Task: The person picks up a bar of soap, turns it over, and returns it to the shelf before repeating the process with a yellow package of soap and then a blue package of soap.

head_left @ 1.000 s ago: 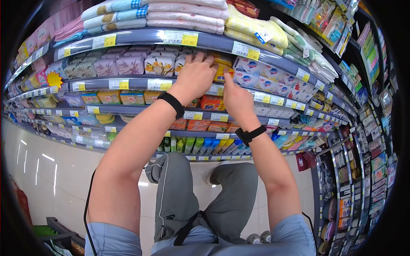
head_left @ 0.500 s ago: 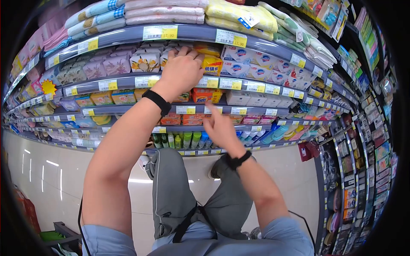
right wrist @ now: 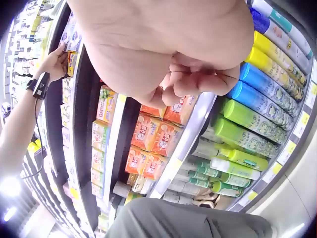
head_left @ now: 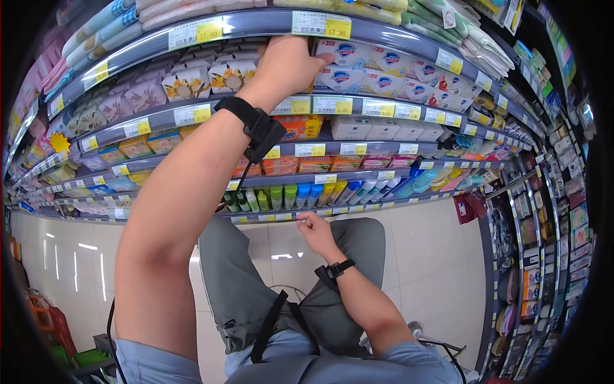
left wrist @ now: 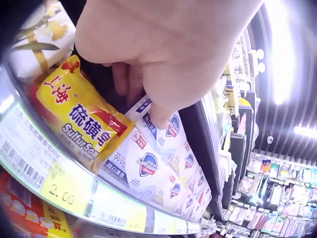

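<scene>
Many soap packs (left wrist: 148,163) on shelf (left wrist: 74,191)

Yellow sulfur soap pack (left wrist: 74,124) with red band, white-blue soap packs (left wrist: 148,163).

- Head cam looks forward and down over both arms at the curved shelves (head_left: 358,121) and floor.
- Left wrist cam sits right under its hand, jammed up close, looking up at soap packs (left wrist: 148,158).
- Right wrist cam sits lower, looking up; it shares those shelves.

Shop aisle: shelves (head_left: 384,96) of packaged soap (head_left: 377,82), yellow price tags (head_left: 322,25), bottles (head_left: 300,195).
</scene>
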Motion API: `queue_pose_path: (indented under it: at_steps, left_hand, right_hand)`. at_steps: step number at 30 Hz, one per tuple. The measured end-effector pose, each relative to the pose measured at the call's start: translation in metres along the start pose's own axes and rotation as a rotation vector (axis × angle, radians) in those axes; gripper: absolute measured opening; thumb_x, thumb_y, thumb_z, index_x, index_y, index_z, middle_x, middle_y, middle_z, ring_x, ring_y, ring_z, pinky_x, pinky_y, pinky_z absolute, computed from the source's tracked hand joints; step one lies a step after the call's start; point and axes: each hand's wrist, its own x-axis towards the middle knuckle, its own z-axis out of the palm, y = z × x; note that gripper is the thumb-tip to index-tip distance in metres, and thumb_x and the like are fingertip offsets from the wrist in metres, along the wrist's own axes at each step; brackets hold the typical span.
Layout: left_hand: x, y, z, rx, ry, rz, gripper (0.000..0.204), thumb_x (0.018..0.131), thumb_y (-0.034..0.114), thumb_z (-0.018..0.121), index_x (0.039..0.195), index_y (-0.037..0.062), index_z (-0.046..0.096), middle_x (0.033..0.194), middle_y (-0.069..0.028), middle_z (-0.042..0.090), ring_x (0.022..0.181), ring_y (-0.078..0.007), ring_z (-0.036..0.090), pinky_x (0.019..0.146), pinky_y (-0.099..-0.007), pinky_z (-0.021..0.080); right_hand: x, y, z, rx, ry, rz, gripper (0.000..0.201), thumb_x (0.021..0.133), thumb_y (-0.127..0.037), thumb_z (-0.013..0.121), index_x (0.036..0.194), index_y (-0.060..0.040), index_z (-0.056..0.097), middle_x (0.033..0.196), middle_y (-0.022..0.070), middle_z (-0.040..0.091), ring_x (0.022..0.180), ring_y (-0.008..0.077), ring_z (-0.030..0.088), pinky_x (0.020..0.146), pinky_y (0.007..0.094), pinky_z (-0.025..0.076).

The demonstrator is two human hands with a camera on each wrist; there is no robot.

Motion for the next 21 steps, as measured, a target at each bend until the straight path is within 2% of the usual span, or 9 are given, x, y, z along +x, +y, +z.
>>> queue_pose_path:
  at_steps: [2, 4, 6, 9, 11, 15, 17, 20, 21]
  left_hand:
    - [-0.003, 0.001, -0.003, -0.015, 0.000, -0.018, 0.043, 0.091, 0.033, 0.079, 0.114, -0.0031, 0.075, 0.107, -0.0208, 0.078, 0.099, -0.0343, 0.075, 0.090, -0.0417, 0.057]
    - [-0.014, 0.003, -0.008, -0.029, -0.007, -0.040, 0.041, 0.091, 0.031, 0.080, 0.114, -0.0021, 0.074, 0.108, -0.0205, 0.077, 0.100, -0.0347, 0.074, 0.090, -0.0413, 0.057]
    - [-0.033, 0.006, -0.013, -0.029, 0.165, 0.066, 0.042, 0.090, 0.028, 0.081, 0.119, -0.0005, 0.071, 0.114, -0.0197, 0.075, 0.102, -0.0352, 0.073, 0.089, -0.0405, 0.057]
    - [-0.058, 0.003, -0.021, -0.076, 0.223, 0.118, 0.047, 0.090, 0.027, 0.082, 0.123, -0.0014, 0.066, 0.119, -0.0200, 0.073, 0.105, -0.0346, 0.072, 0.089, -0.0403, 0.056]
    - [-0.086, 0.004, -0.030, -0.118, 0.217, 0.120, 0.048, 0.088, 0.023, 0.083, 0.128, 0.0028, 0.065, 0.112, -0.0176, 0.074, 0.106, -0.0324, 0.071, 0.097, -0.0407, 0.054]
    - [-0.172, 0.006, -0.039, -0.772, -0.209, -0.218, 0.049, 0.090, 0.006, 0.082, 0.133, 0.0005, 0.058, 0.117, -0.0077, 0.071, 0.110, -0.0149, 0.068, 0.095, -0.0326, 0.058]
    - [-0.220, -0.004, -0.027, -0.975, -0.331, -0.404, 0.045, 0.092, 0.006, 0.080, 0.131, -0.0005, 0.058, 0.116, -0.0075, 0.071, 0.107, -0.0130, 0.068, 0.093, -0.0309, 0.057]
    - [-0.281, -0.028, 0.002, -1.030, -0.457, -0.577, 0.043, 0.093, 0.005, 0.079, 0.130, -0.0020, 0.059, 0.116, -0.0065, 0.071, 0.105, -0.0109, 0.068, 0.092, -0.0289, 0.056]
    - [-0.300, -0.034, 0.015, -1.041, -0.485, -0.617, 0.043, 0.093, 0.005, 0.079, 0.130, -0.0020, 0.059, 0.116, -0.0065, 0.071, 0.105, -0.0109, 0.068, 0.092, -0.0289, 0.056]
  right_hand:
    - [0.006, 0.013, 0.003, -0.003, 0.005, 0.038, 0.017, 0.097, -0.013, 0.072, 0.111, -0.0039, 0.071, 0.067, -0.0006, 0.058, 0.063, 0.0082, 0.052, 0.061, 0.0287, 0.044]
    - [0.010, 0.021, 0.005, 0.035, 0.011, 0.048, 0.016, 0.097, -0.013, 0.072, 0.110, -0.0032, 0.070, 0.068, -0.0012, 0.058, 0.063, 0.0075, 0.051, 0.060, 0.0279, 0.044]
    - [0.010, 0.024, 0.007, 0.067, 0.014, 0.063, 0.016, 0.097, -0.012, 0.072, 0.109, -0.0026, 0.070, 0.068, -0.0018, 0.058, 0.063, 0.0069, 0.051, 0.060, 0.0272, 0.043]
    - [0.005, 0.017, 0.006, 0.075, 0.010, 0.013, 0.017, 0.095, -0.015, 0.072, 0.105, -0.0024, 0.070, 0.067, 0.0047, 0.061, 0.062, 0.0127, 0.058, 0.060, 0.0321, 0.047]
    - [0.001, 0.003, 0.002, 0.020, -0.003, 0.033, 0.016, 0.097, -0.015, 0.071, 0.106, -0.0022, 0.070, 0.070, 0.0019, 0.063, 0.064, 0.0104, 0.058, 0.059, 0.0309, 0.047]
    - [-0.009, -0.007, -0.017, 0.408, -0.010, 0.137, 0.017, 0.103, -0.018, 0.067, 0.113, -0.0038, 0.068, 0.083, -0.0013, 0.065, 0.073, 0.0096, 0.061, 0.065, 0.0283, 0.050]
    - [-0.015, -0.010, -0.034, 0.734, -0.078, 0.162, 0.033, 0.105, -0.031, 0.066, 0.126, -0.0057, 0.062, 0.100, 0.0027, 0.068, 0.089, 0.0135, 0.065, 0.075, 0.0313, 0.053]
    - [-0.032, -0.038, -0.047, 1.023, -0.276, 0.047, 0.068, 0.104, -0.051, 0.062, 0.153, -0.0096, 0.040, 0.137, 0.0079, 0.061, 0.118, 0.0228, 0.064, 0.089, 0.0413, 0.056]
    - [-0.040, -0.047, -0.045, 1.076, -0.277, 0.028, 0.073, 0.103, -0.051, 0.064, 0.156, -0.0092, 0.038, 0.141, 0.0086, 0.060, 0.120, 0.0229, 0.065, 0.091, 0.0416, 0.057]
